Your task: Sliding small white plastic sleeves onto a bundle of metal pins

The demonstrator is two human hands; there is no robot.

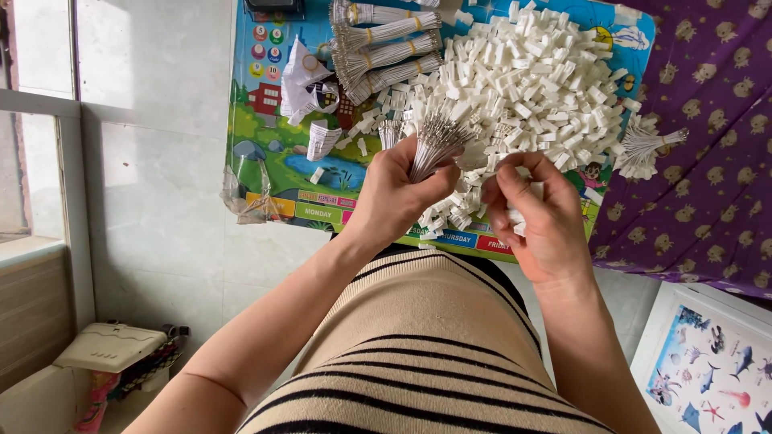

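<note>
Over one colourful mat (273, 153), left hand (394, 193) clamped on one wire bundle (434, 141), right hand (539, 213) pinching one white connector (515, 215), four bundles (386, 48) beyond.

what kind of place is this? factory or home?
Probably a home used for piecework: a children's picture table heaped with white plastic connectors, purple patterned bedding beside it, a tiled floor.

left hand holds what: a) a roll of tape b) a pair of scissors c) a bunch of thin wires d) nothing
c: the left hand grips a bunch of wires, their metal tips fanning out above the fist.
</note>
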